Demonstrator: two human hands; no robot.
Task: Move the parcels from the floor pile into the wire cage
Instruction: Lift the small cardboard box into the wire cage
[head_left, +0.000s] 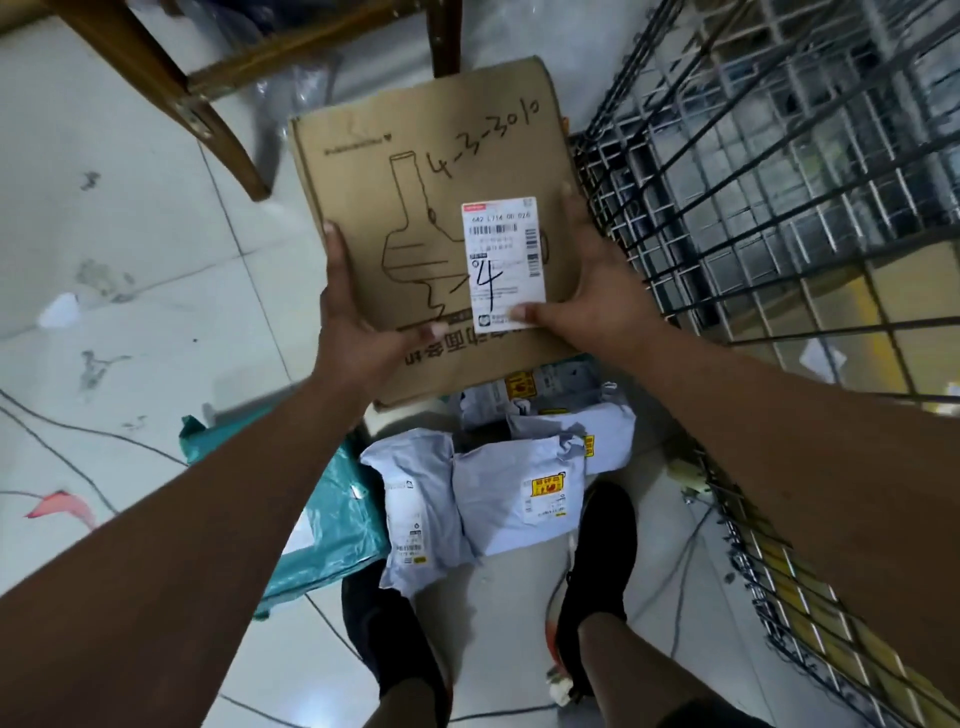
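- Cardboard parcel (415, 156): "4-3-3010" is handwritten in black marker across its top face, and a large "4" is inked over the white shipping label (504, 260) stuck there.
- On the label, a barcode is printed under a line that reads roughly "642 L714 00 026"; the smaller print cannot be read.
- A black line drawing of a long-necked appliance is printed on the brown face. A row of Chinese characters runs along the near edge and is partly covered by the thumbs.
- The parcel is flat and brown, with slightly crushed far corners. It is held in the air just beside the wire cage (779, 156), above the floor pile; whether it touches the cage cannot be told.
- The left grip (358, 332) is clamped on the parcel edge farther from the cage, with the thumb laid on the top face and the fingers stretched along the side.
- The right grip (597, 296) is clamped on the cage-side edge, with the thumb pressed on the label's near corner.
- Both forearms are stretched forward.
- Grey mailer bags (519, 499) with yellow stickers and a teal bag (332, 525) lie on the floor by the cage base.
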